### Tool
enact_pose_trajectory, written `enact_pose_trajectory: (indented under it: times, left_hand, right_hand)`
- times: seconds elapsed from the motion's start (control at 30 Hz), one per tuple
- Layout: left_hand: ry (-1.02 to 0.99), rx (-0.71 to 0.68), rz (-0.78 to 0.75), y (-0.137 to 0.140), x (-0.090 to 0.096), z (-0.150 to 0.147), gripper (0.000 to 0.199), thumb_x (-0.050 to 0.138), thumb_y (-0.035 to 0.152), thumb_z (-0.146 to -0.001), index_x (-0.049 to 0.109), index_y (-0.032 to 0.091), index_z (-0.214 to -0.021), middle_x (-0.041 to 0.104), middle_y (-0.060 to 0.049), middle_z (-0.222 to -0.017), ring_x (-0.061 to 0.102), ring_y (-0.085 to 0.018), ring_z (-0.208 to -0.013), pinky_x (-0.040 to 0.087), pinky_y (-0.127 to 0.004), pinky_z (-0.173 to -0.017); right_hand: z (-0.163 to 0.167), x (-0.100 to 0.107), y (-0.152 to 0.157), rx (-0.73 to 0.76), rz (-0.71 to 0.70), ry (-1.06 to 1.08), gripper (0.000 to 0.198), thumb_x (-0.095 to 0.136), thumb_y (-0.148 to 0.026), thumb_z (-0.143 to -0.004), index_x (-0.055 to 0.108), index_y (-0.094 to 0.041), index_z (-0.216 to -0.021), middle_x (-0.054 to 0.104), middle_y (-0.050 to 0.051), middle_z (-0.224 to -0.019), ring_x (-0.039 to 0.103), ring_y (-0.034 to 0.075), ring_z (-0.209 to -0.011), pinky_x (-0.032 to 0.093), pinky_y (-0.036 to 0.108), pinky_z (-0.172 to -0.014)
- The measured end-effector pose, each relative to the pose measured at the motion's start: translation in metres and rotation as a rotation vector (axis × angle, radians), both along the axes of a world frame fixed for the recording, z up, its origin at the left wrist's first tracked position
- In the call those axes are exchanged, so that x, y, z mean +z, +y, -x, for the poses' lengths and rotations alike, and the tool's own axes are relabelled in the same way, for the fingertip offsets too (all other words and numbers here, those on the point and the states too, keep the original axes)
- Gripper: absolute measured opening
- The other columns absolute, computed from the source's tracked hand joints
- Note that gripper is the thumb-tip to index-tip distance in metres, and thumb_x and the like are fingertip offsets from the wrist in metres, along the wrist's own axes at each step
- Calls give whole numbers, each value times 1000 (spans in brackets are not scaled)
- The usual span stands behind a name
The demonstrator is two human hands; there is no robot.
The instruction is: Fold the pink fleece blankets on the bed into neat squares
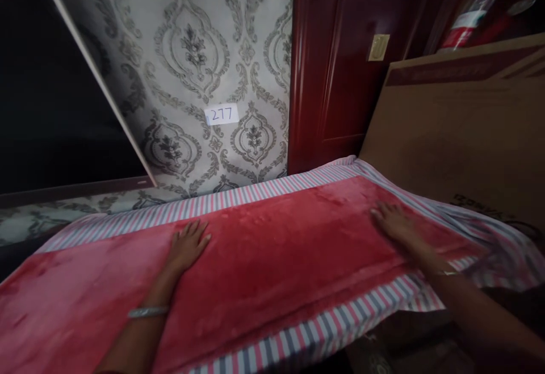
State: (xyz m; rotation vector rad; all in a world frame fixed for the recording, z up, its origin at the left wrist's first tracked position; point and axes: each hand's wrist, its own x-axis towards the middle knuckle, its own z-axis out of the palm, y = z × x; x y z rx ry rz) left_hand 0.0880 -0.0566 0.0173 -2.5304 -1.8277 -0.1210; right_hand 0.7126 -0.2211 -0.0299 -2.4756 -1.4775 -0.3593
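Observation:
A red plush blanket (pixel 272 249) lies spread over a striped sheet (pixel 238 195) in pink, grey and white. My left hand (pixel 187 243) rests flat on the blanket, left of the middle, fingers stretched out toward the wall. On the blanket's right part, my right hand (pixel 392 221) lies with its fingers spread, somewhat blurred. Neither hand holds anything. Small wrinkles and shaded patches show in the plush. The sheet's stripes border the blanket along the far and near edges, and loose folds of it hang at the right.
A large cardboard box (pixel 464 130) stands at the right, with a bottle (pixel 466 25) behind its top edge. A dark screen (pixel 63 90) is at the left. Behind are patterned wallpaper (pixel 191 50) with a paper label (pixel 221 114) reading 277, and a dark red door panel (pixel 340 56).

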Motion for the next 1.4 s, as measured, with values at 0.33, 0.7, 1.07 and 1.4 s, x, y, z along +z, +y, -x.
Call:
enact_pose_trajectory:
  times: [0.33,0.7,1.07,1.4]
  left_hand:
    - [3,0,18,-5,5,-4,61,30,45,-101,38,22,-157,30,-15,-166,27,-34,-153,23,-61,-120]
    - [-82,-73,86,-25,37,-74,69,27,49,-102,30,10,-158,25,-24,-166,22,-38,-154,22,-62,-120]
    - [-132,-461,86,-71,9,-267,64,31,52,-101,35,25,-158,28,-10,-168,21,-31,-156,13,-64,-124]
    - [-79,-382,52,-64,-1,-231,66,32,59,-99,39,27,-156,33,-7,-166,24,-34,-154,14,-66,-123]
  right_hand:
    - [155,1,8,314,193,95,62,30,-55,-102,31,-34,-160,21,3,-169,21,31,-155,27,61,-120]
    - [169,34,30,295,63,156,56,25,-42,-105,42,-26,-156,34,9,-164,26,31,-153,28,62,-118]
    - [211,13,42,332,169,67,54,31,-38,-105,37,-28,-158,25,4,-168,20,28,-154,18,56,-122]
    - [209,14,41,327,138,64,55,27,-43,-106,35,-32,-159,28,3,-167,25,27,-153,21,56,-121]
